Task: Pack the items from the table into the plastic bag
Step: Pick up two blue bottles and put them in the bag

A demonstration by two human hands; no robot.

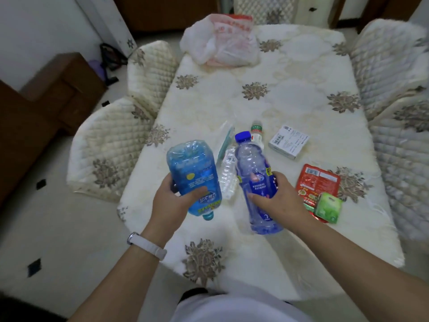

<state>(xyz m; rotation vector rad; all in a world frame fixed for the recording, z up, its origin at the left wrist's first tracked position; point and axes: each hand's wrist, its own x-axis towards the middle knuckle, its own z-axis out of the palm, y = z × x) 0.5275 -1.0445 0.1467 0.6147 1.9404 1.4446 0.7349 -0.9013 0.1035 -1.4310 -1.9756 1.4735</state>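
In the head view, the left hand (173,201) curls its fingers and thumb round a squat, blue, square-sided plastic bottle (192,168), held with its cap towards the person. The right hand (276,196) grips a tall, clear, blue-tinted plastic bottle with a blue cap (250,163), tilted over the cloth-covered counter (278,94). A clear ribbed bottle (228,173) lies between them. A white cardboard box (289,141), a red foil packet (318,180) and a small green packet (329,206) lie to the right. The crumpled white plastic bag with red print (220,43) sits at the counter's far end, well apart from the hands.
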